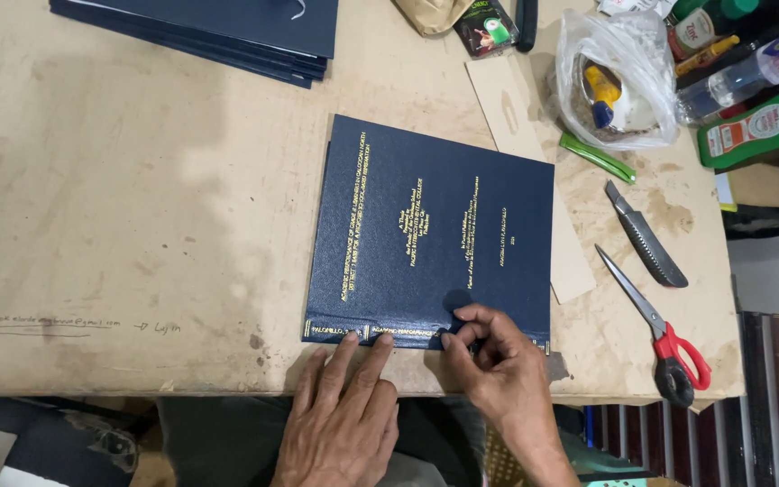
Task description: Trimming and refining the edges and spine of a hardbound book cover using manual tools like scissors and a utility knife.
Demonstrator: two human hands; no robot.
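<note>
Left hand (pixel 343 419): flat, fingers spread, pressing navy book (pixel 432 234) spine.
Right hand (pixel 496 356): grip pinched on spine, 6 o'clock.
Risk: book overhangs bench (pixel 119 198) edge; could slip.

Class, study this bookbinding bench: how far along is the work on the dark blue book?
Done: the dark blue book already has its cover on, with gold lettering on front and spine. In hand: the left hand presses flat at the spine edge while the right hand pinches it. Left: apparently finishing that edge; the scissors lie unused.
</note>
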